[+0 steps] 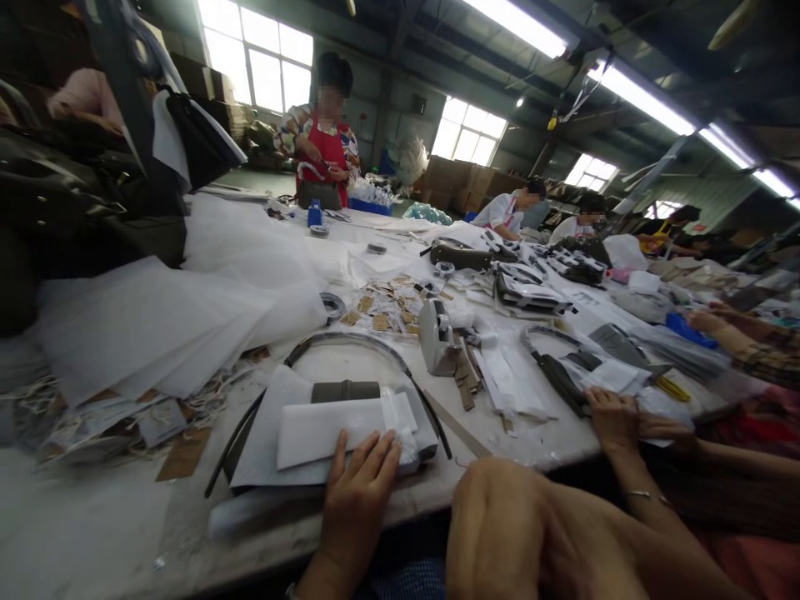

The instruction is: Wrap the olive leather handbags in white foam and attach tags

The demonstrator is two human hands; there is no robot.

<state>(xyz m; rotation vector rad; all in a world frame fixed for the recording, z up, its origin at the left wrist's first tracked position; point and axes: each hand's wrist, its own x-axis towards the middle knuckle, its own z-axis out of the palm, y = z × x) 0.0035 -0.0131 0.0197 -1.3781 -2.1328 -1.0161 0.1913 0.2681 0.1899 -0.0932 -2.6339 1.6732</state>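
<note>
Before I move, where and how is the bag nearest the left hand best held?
Probably by its handle's top, from above on the far side: it arches beyond the bag in an open loop, while the left hand covers the near side.

The bag (346,390) shows a matt olive face that could be cloth or leather, its handle (356,338) sheathed in something shiny like plastic film, and over it lie a smooth, dull white sheet (259,450) and a soft-looking white pad (309,433) that may be paper or thin foam. The loose sheets (137,325) are thin, papery and slightly see-through, the brown tags (184,454) plain matt card, and the tape dispenser (436,337) smooth grey plastic. The surface (93,525) looks pale and matt, while a co-worker's bracelet (638,493) gleams like polished metal.
</note>
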